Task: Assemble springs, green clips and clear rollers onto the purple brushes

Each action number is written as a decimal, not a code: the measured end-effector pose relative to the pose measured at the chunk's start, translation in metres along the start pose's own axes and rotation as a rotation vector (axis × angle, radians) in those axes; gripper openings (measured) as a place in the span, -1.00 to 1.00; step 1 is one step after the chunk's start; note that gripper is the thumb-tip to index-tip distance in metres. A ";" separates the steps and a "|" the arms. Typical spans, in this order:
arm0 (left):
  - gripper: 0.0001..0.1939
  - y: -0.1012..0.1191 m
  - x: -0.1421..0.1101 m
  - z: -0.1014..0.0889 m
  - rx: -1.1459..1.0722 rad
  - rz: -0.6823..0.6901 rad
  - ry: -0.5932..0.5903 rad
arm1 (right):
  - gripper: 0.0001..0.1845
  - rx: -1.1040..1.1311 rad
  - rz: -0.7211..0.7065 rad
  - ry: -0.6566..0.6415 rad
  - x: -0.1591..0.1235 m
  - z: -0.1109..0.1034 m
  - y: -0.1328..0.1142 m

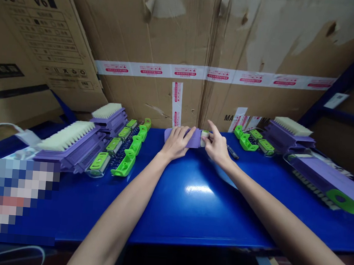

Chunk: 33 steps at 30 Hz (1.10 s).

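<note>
Both hands work close together at the far side of the desk [158, 212], near the middle, with a purple case [196, 140] between them. The left hand [177, 141] lies over the case's left part, palm down, fingers bent forward across its top and the index finger reaching along it; it is closed on the case. The right hand [217, 146] is at the other end, thumb and bent fingers pinching a small pale end part [204, 138] that meets the case, while the index finger points up and away, free of it. Whether the end part is fully seated cannot be told.

The forearms come in from the lower edge and converge, the left rising steeply to the right, the right slanting in from the lower right corner at a flatter angle. Just right of the right hand lies a small dark object [233, 152], too blurred to name.

On the left stand purple casings [80, 153] topped with white bristles [68, 135], then grey-green parts [114, 146], springs [123, 150] and green clips [128, 161]. On the right are more green clips [247, 142] and a long purple brush [335, 177]. Cardboard [160, 37] stands behind.
</note>
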<state>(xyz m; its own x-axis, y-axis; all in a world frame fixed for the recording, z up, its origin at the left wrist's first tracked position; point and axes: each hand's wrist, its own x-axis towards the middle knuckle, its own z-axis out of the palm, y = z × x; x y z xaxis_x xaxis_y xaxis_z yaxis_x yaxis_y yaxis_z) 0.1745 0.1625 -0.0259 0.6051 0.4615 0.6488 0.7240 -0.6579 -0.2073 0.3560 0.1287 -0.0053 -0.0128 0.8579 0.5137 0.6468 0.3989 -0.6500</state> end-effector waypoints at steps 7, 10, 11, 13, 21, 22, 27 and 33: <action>-0.36 -0.002 -0.002 0.002 0.051 0.004 0.083 | -0.32 0.210 0.076 0.040 -0.002 0.003 -0.004; -0.39 -0.004 -0.003 0.002 0.083 -0.004 0.144 | -0.44 0.475 0.189 0.016 -0.005 0.008 -0.005; -0.40 -0.004 -0.004 0.003 0.091 -0.008 0.154 | -0.45 0.573 0.243 -0.003 -0.006 0.009 -0.006; -0.41 -0.004 -0.004 0.003 0.099 -0.019 0.160 | -0.48 0.765 0.360 -0.051 -0.006 0.010 -0.010; -0.43 -0.004 -0.005 0.006 0.119 0.029 0.193 | -0.74 1.121 0.647 -0.082 -0.004 0.003 -0.022; -0.43 -0.005 -0.005 0.006 0.121 0.030 0.194 | -0.77 1.128 0.652 -0.066 -0.003 0.002 -0.022; -0.44 -0.005 -0.006 0.009 0.154 0.068 0.192 | -0.77 1.116 0.675 -0.068 -0.003 0.002 -0.022; -0.44 -0.006 -0.006 0.007 0.181 0.084 0.192 | -0.72 1.104 0.635 -0.135 -0.003 0.000 -0.015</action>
<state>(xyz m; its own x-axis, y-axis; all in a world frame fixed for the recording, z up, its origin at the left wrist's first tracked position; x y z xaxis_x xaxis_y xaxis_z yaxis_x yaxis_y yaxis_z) 0.1689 0.1676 -0.0340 0.6045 0.2771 0.7468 0.7316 -0.5639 -0.3830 0.3464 0.1195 0.0032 -0.0545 0.9957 -0.0748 -0.4046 -0.0905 -0.9100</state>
